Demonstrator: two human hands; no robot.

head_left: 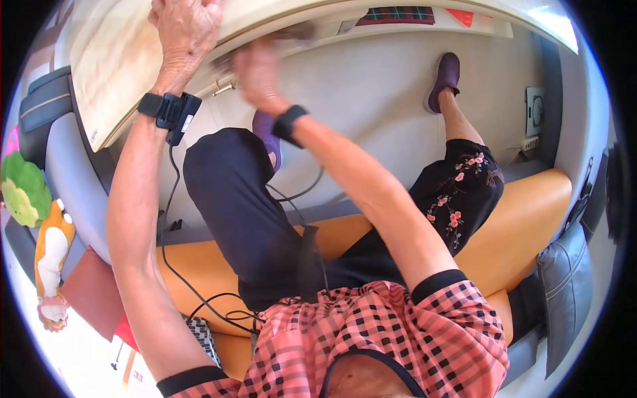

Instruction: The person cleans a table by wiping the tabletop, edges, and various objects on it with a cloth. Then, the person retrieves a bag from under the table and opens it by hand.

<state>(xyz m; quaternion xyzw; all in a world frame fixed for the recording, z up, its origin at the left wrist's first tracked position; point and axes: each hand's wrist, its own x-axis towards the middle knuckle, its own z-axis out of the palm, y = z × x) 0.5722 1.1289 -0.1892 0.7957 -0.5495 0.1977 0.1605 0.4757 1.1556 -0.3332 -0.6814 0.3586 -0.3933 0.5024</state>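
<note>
My left hand (188, 26) rests palm down on the pale, marbled tabletop (106, 73), near its edge. Most of its fingers are cut off by the top of the view, so their grip does not show. My right hand (259, 69) is at the table's front edge, by the long opening beneath the top. Motion smears its fingers. Just beyond them is a blurred dark brown thing (295, 32); whether the hand holds it I cannot tell. A small brass-coloured handle (224, 88) lies to the left of this hand.
A tartan item (396, 16) and a red piece (462, 17) lie in the white drawer or shelf (488, 26) under the tabletop. My legs stretch over the pale floor (371, 86) from an orange sofa seat (531, 199). A black cable (171, 259) hangs from my left wrist device (178, 114).
</note>
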